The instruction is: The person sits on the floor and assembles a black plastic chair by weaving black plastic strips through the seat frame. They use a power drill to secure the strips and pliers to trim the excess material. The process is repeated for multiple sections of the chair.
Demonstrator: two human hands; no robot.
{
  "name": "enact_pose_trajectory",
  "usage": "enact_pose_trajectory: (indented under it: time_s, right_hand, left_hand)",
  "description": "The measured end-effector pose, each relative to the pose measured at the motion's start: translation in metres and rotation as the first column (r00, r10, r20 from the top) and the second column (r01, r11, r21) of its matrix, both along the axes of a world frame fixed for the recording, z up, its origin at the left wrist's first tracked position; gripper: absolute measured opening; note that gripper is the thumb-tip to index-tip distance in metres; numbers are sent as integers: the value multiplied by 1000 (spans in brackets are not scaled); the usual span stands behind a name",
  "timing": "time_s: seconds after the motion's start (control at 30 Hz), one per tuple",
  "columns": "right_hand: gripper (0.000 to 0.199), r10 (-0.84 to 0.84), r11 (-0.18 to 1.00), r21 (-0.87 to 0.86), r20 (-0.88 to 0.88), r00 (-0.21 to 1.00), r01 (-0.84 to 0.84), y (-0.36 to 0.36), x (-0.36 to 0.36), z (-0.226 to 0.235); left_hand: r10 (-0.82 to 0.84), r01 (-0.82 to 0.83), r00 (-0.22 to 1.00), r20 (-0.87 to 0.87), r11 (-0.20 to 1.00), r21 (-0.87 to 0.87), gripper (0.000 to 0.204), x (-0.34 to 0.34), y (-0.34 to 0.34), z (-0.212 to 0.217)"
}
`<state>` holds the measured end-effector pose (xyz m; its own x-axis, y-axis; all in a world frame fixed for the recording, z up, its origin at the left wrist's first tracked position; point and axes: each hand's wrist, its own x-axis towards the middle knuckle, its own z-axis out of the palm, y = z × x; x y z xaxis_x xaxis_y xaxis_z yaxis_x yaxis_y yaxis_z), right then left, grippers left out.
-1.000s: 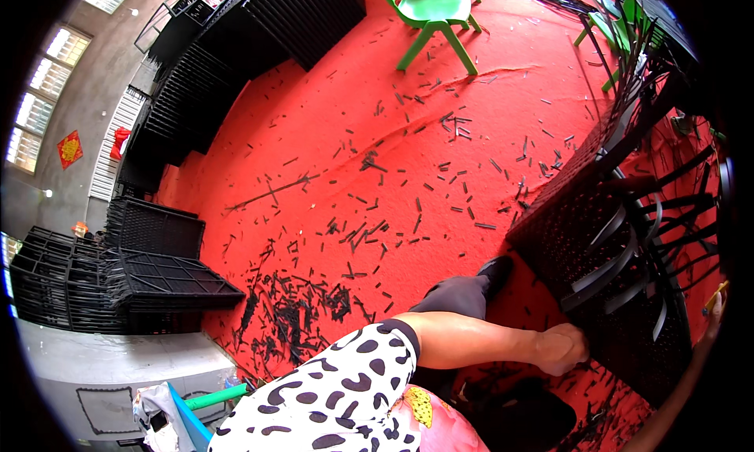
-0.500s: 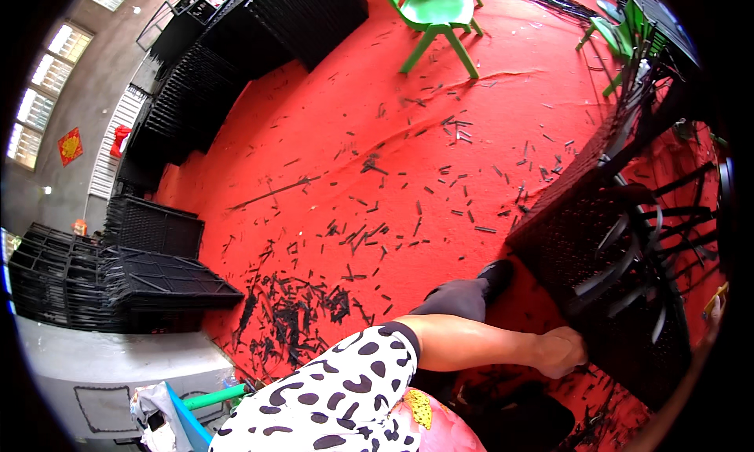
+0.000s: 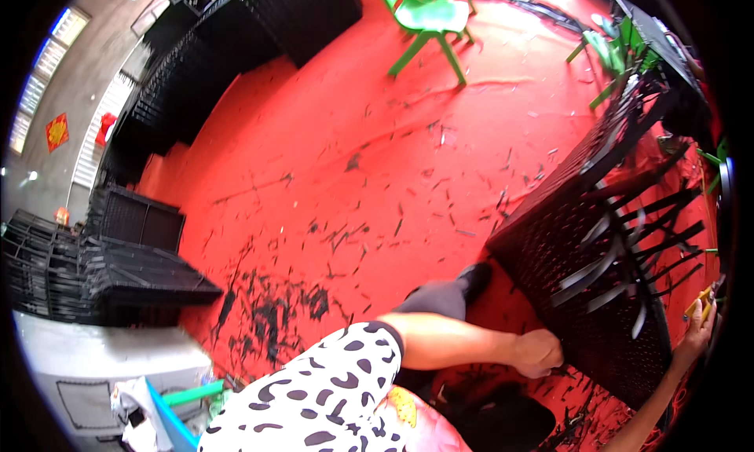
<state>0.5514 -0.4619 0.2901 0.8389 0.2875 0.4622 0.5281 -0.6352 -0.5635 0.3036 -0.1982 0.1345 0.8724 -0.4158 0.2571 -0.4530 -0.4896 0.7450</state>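
A black woven panel (image 3: 542, 256), with loose strips (image 3: 585, 283) sticking out of its upper side, stands tilted on the right. My left hand (image 3: 538, 352) is closed in a fist at its near lower edge, the fingertips hidden. Past the panel's right side, my right hand (image 3: 693, 334) holds a tool with yellow handles (image 3: 699, 304). Its working end is lost at the dark rim, so I cannot tell its kind. The patterned sleeve (image 3: 314, 389) covers my left upper arm.
Black strip offcuts (image 3: 271, 311) litter the red floor covering (image 3: 314, 169). Green chairs (image 3: 428, 16) stand at the far side, with another green chair (image 3: 609, 55) at far right. Stacked black woven frames (image 3: 149, 267) fill the left, beside a white surface (image 3: 102, 350).
The whole view has shifted a little, with things moving left in it. My right hand and the yellow-handled tool have come further into view. My left hand stays at the panel's edge.
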Motion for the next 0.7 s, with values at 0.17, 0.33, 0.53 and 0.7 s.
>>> enact_pose_trajectory:
  time_s: [0.17, 0.33, 0.53, 0.7]
  right_hand:
    - [42, 20, 964, -264, 139, 990, 18, -29, 28, -7]
    - [49, -37, 979, -197, 119, 992, 60, 5, 6, 6]
    - [49, -22, 997, -72, -16, 1000, 21, -1, 7, 1]
    - [42, 46, 991, -132, 97, 994, -33, -10, 15, -8]
  left_hand:
    - [31, -31, 999, -27, 1000, -4, 21, -1, 0, -2]
    - [-10, 11, 997, -82, 1000, 21, 23, -1, 2, 7]
    - [-15, 17, 996, -92, 1000, 13, 22, -2, 0, 5]
    - [-67, 72, 992, -106, 996, 49, 22, 0, 2, 10]
